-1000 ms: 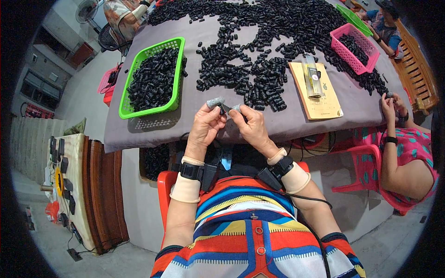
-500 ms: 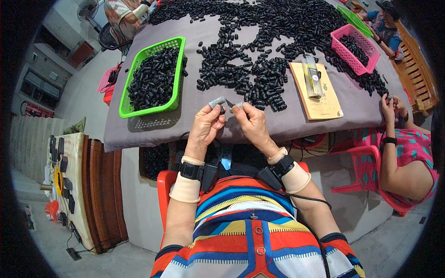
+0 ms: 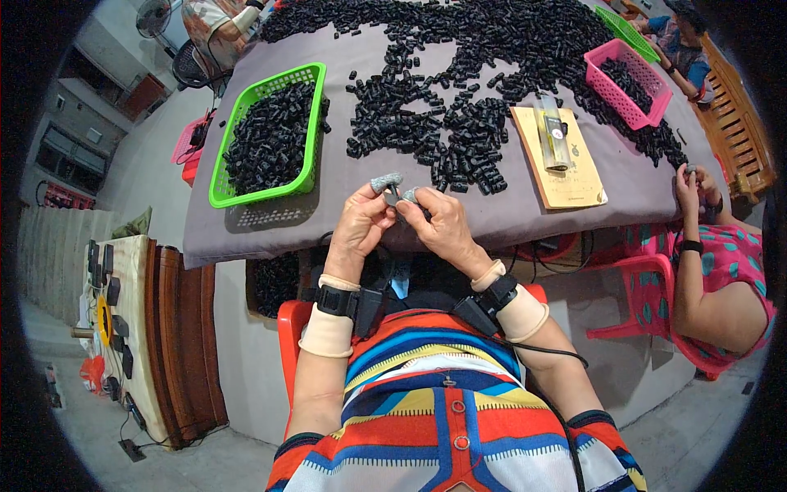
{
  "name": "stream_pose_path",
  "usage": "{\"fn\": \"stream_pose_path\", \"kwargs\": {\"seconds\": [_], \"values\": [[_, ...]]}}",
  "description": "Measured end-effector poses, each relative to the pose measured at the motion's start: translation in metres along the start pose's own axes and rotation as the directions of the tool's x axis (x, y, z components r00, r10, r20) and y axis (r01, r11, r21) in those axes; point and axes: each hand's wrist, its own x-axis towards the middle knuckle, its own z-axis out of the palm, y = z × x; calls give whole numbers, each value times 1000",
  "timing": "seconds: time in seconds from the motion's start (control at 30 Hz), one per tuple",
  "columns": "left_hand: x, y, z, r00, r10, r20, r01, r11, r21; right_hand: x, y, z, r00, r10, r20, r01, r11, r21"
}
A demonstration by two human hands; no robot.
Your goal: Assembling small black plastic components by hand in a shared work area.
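Note:
Just past the table's near edge, my left hand (image 3: 361, 225) is closed, pinching a small black plastic piece (image 3: 392, 198) between thumb and forefinger. Grey wrapping covers that forefinger's tip. My right hand (image 3: 444, 228) is closed too, its thumb and wrapped forefinger against the piece from the right. A thin dark blade showed at these right fingertips half a second ago; now the fingers mostly hide it. Beyond both hands lies a spread of similar black pieces (image 3: 471, 143) on the grey cloth.
A green basket (image 3: 316, 135) of black pieces stands left. On the right lie a yellow pad (image 3: 574, 184) with a clear narrow case (image 3: 556, 141) and, beyond it, a pink basket (image 3: 662, 102). A co-worker's hands (image 3: 695, 190) are at the right edge; other people sit farther off.
My right fingertips have come left and slightly down, closing in on the black piece. The blade between the hands is now mostly hidden. My left hand has barely shifted.

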Motion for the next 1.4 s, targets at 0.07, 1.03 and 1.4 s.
{"fn": "stream_pose_path", "kwargs": {"seconds": [0.07, 1.03, 1.4], "values": [[-1, 1, 1, 1000, -6, -5, 6, 1000, 8, 0, 0, 1, 1000, -3, -7, 3, 1000, 3], [-1, -1, -4, 994, -28, 105, 30, 999, -14, 0, -1, 4, 1000, -17, -17, 16, 999, -32], [-3, 1, -1, 992, -21, 123, 22, 1000, -6, 0, 1, 8, 999, -24, -24, 22, 997, -74]]}}
